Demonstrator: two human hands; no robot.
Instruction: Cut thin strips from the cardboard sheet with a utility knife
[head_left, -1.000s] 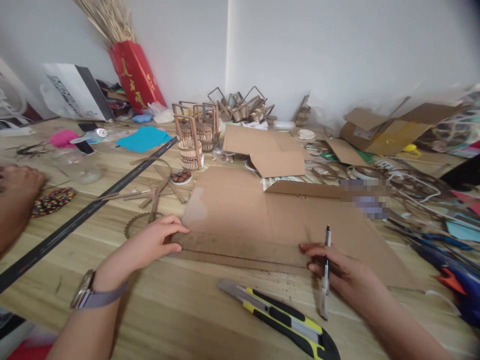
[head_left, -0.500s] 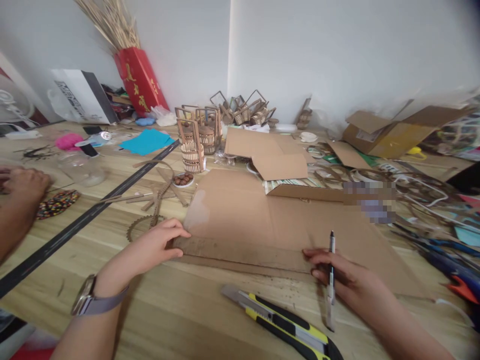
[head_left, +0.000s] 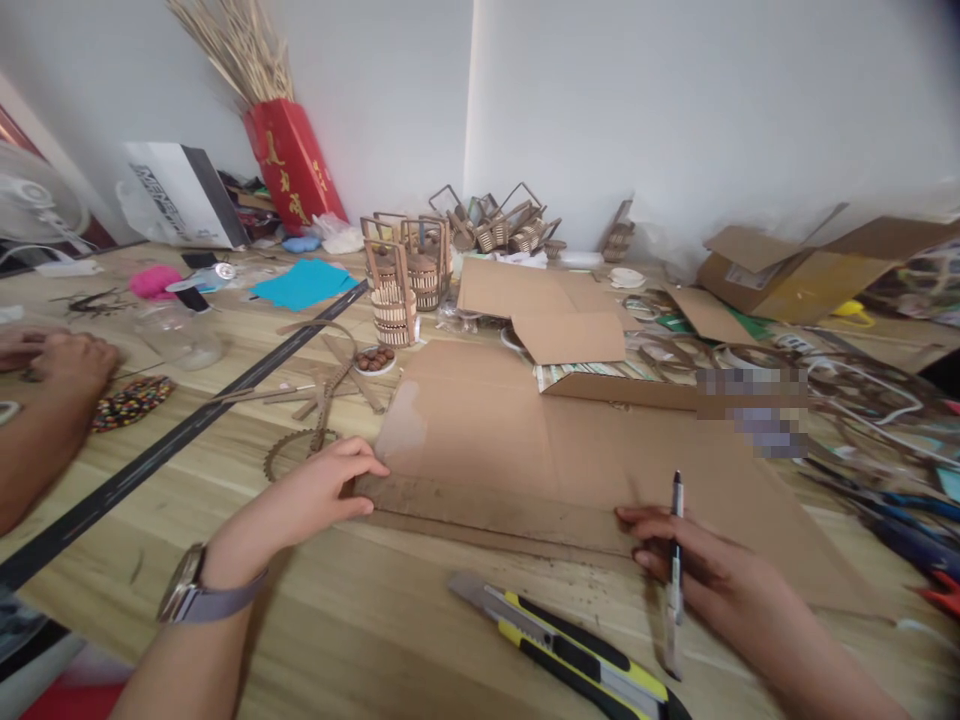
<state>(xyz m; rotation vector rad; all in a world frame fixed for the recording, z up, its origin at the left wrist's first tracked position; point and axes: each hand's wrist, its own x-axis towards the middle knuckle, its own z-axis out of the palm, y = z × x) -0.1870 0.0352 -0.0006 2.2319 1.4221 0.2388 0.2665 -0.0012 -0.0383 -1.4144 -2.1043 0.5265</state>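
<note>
A large flat cardboard sheet (head_left: 480, 410) lies on the table in front of me. Along its near edge runs a narrow brown strip (head_left: 495, 510), its surface scuffed. My left hand (head_left: 322, 490), with a watch on the wrist, grips the strip's left end between thumb and fingers. At the right end, the fingertips of my right hand (head_left: 682, 560) touch the strip, while a pen (head_left: 676, 560) is tucked upright between its fingers. Nearer to me lies a yellow and black utility knife (head_left: 562, 640), its blade end pointing left.
Another person's hand (head_left: 75, 365) rests at the far left, near a beaded piece (head_left: 135, 402). Small woven baskets (head_left: 397, 285) and a bowl of brown beads (head_left: 374, 360) stand behind the sheet. Pliers (head_left: 885, 510) lie right; a cardboard box (head_left: 795, 280) stands at the back right.
The whole view has shifted slightly, so everything appears a little further right. Both hands keep their places on the strip, and the pen stays in my right hand.
</note>
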